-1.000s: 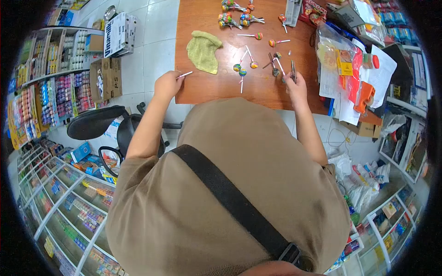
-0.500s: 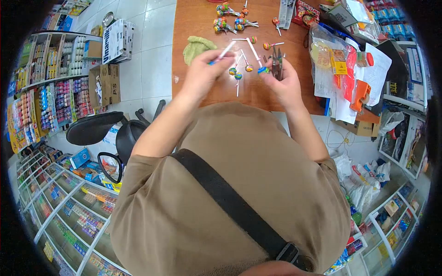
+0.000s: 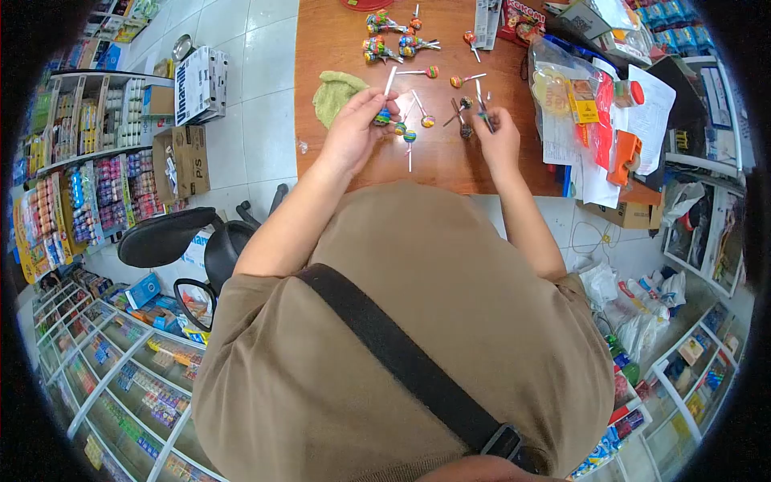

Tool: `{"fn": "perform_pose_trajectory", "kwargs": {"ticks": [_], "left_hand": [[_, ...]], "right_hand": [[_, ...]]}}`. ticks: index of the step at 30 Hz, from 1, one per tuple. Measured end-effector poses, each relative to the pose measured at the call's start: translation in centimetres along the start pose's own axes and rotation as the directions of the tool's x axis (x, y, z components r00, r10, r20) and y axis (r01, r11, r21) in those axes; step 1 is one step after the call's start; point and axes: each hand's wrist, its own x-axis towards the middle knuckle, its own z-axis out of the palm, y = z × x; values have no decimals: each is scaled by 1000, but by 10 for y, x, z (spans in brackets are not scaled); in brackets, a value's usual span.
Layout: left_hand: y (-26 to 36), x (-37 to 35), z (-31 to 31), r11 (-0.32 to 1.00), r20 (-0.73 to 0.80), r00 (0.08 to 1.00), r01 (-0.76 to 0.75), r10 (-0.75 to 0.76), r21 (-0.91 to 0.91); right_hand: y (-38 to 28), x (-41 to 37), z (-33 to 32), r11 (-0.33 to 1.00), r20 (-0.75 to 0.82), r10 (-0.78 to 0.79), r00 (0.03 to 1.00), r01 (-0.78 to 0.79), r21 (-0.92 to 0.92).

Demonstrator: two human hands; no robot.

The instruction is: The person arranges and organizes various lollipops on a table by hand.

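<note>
My left hand (image 3: pixel 359 127), over the table by the green cloth (image 3: pixel 336 95), is closed on a lollipop (image 3: pixel 382 118) with a blue-green wrapper. Its white stick points up and away. My right hand (image 3: pixel 501 138) is closed around a slim dark tool (image 3: pixel 483 108) that looks like pliers, seen edge-on; its lower part is hidden by the fingers. Just left of that hand lie dark-wrapped lollipops (image 3: pixel 466 130). Between my hands rest a blue-green lollipop (image 3: pixel 409 136) with its stick toward me and an orange-red lollipop (image 3: pixel 427 121).
Bunches of lollipops (image 3: pixel 381 51) lie toward the table's far side, with single lollipops (image 3: pixel 457 82) nearer. A red KOKOMI packet (image 3: pixel 522 22), papers, an orange tape dispenser (image 3: pixel 623 159) and a red-lidded jar (image 3: pixel 629 94) crowd the right. A black chair (image 3: pixel 165 237) stands left.
The lollipop that was in my right fingers is gone from there. My left hand has drawn slightly nearer and turned its lollipop more upright. Dark lollipops beside my right hand now show clearly.
</note>
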Motion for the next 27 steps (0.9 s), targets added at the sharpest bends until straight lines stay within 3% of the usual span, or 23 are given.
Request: {"fn": "perform_pose_trajectory", "kwargs": {"ticks": [1,5,10,13,17,20,23,26,27], "left_hand": [[-4,1,-9,999,-36,999,29,-28,26],[-28,10,-42,972,-103,968,232,-227,33],[-38,7,-39,961,-214,952,248,-218,125],[-33,5,-42,949,-164,944,302,-286,86],[-29,3,-55,943,-46,942,331,-332,-39],[-23,0,-51,951,-14,951,308,-308,-30],[-22,-3,-49,962,-51,972,235,-230,136],[-27,-1,-53,945,-136,978,189,-157,267],[-29,0,-55,937,-112,984,165,-136,309]], "right_hand": [[14,1,-2,993,-22,58,998,-60,-105],[50,1,-1,975,-14,34,999,-36,-221],[52,0,-4,979,70,-71,995,83,-186],[71,3,-2,968,-201,-165,966,119,-223],[74,8,-4,924,-230,-56,972,-37,-381],[71,9,-2,812,-122,-111,986,19,-584],[63,6,-1,741,-166,-215,962,50,-670],[43,5,-4,745,-23,-419,908,330,-579],[30,2,-6,764,63,-400,914,371,-528]]}}
